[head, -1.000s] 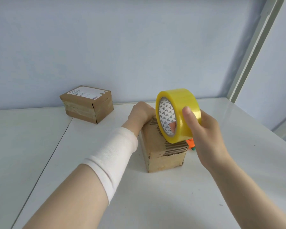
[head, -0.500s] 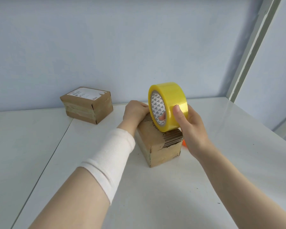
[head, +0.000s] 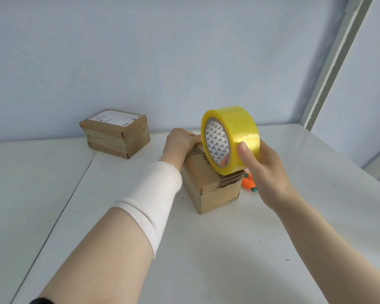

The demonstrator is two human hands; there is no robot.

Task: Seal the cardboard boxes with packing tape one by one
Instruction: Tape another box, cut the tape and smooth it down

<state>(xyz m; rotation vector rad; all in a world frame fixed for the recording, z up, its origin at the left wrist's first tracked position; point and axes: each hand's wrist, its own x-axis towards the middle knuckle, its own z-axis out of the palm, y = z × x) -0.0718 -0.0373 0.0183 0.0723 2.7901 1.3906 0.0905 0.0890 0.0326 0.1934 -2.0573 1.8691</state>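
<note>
The tape roll point(head: 239, 126), yellow with a triangle-printed core, stood on edge at the centre of the frame. Its lower rim sat at the torn, corrugated top of the near box point(head: 215, 191). The right hand point(head: 268, 172) gripped the roll, its thumb point(head: 242, 150) pressed on the outer band and a fingertip showing inside the core. The left hand point(head: 180, 141) held the box's far end, its fingers curled over the edge and mostly hidden. A white wrap point(head: 154, 194) covered that wrist. The near box was closed, so its contents could not be seen. A small orange object point(head: 249, 184) lay just right of it, partly hidden. At the left of the frame, well apart, the far box point(head: 116, 137) sat closed, taped, and labelled on top. Both boxes rested on the white table point(head: 206, 260).
</note>
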